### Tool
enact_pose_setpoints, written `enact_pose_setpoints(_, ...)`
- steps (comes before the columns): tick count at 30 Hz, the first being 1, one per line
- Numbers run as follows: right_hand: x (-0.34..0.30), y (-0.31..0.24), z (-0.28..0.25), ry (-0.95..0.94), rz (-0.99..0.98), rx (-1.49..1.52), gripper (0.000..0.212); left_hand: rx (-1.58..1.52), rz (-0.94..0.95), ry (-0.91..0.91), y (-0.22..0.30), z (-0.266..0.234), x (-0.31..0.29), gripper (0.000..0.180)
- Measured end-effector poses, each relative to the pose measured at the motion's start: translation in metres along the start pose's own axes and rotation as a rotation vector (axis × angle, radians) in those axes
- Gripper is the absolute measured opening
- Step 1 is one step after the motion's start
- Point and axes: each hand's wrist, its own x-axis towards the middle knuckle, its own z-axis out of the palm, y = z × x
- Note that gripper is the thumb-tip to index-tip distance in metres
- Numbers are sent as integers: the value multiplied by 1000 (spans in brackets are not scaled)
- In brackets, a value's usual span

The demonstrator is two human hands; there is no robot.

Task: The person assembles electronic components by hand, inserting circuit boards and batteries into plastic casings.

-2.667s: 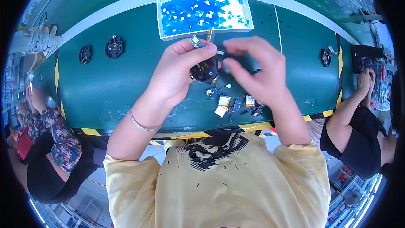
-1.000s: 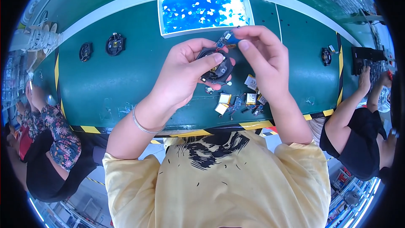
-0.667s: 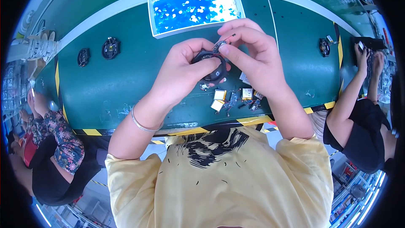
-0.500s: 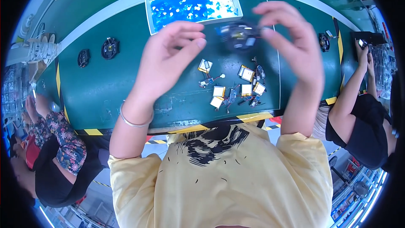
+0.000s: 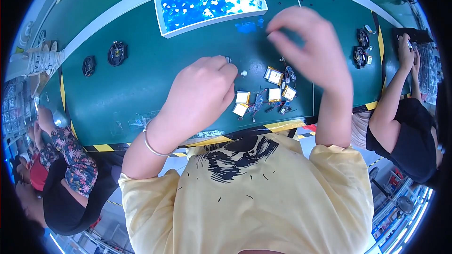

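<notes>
My left hand (image 5: pixel 200 89) is closed low over the green table, pinching a small battery with a wired board; the fingers hide most of it. A small white disc (image 5: pixel 244 73) shows just beside its fingertips. My right hand (image 5: pixel 310 44) is raised over the table to the right, slightly blurred, with thumb and fingers curved apart and nothing visible between them. Below and between the hands lie several silver flat batteries (image 5: pixel 273 75) with small wired circuit boards (image 5: pixel 258 102). At the right, a black round housing (image 5: pixel 360 57) lies beside another black round housing (image 5: pixel 362 38).
A white tray (image 5: pixel 212 21) of small blue and white pieces stands at the back, with blue bits (image 5: pixel 246 27) in front of it. Two black round housings (image 5: pixel 117 53) lie at the left. Co-workers sit on both sides; one's hands (image 5: pixel 406 52) are at the right.
The black round housing has gone from my right hand to the table's right side. My left hand has come down and closed on a battery with its board. The tray appears shifted slightly left.
</notes>
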Motion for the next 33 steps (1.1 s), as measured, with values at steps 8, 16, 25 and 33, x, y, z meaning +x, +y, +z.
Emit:
enact_pose_setpoints(8, -5, -27, 40, -170, 19, 689, 28, -1060, -342, 1, -24, -15, 11, 10)
enact_pose_setpoints(16, -7, -28, 40, -61, 382, 1064, 13, -1264, -332, -70, -16, -14, 10, 8)
enact_pose_setpoints(25, -6, -28, 59, 198, 115, 638, 13, -1148, -214, 322, -5, 6, 9, 10)
enact_pose_setpoints(33, -2, -28, 48, 282, 31, 369, 14, -1135, -289, 321, -9, 3, 10, 6)
